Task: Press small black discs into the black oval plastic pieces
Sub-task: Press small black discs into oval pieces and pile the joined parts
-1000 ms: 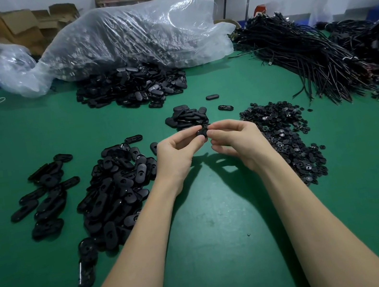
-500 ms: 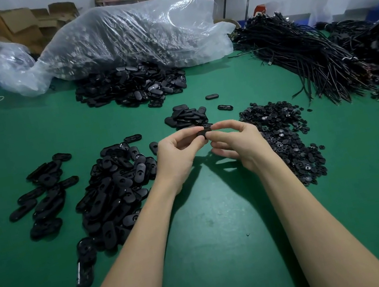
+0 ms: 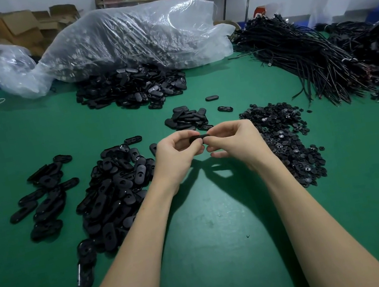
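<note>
My left hand (image 3: 177, 154) and my right hand (image 3: 234, 143) meet above the middle of the green table (image 3: 213, 227). Between their fingertips they pinch one black oval piece (image 3: 198, 137), held edge-on; whether a disc sits in it is hidden by my fingers. A big heap of black oval pieces (image 3: 113, 189) lies left of my left hand. To the right of my right hand spreads a pile of small black discs (image 3: 284, 141). A small stack of oval pieces (image 3: 186, 119) rests just beyond my hands.
A smaller group of oval pieces (image 3: 42, 192) lies far left. Another mound of ovals (image 3: 133, 90) spills from a clear plastic bag (image 3: 134, 36) at the back. Bundles of black cables (image 3: 314, 55) fill the back right. Cardboard boxes (image 3: 11, 30) stand behind.
The piece between my fingers has turned from a bunched pinch to lying edge-on and horizontal; my hands have shifted slightly apart along it. The piles have not moved.
</note>
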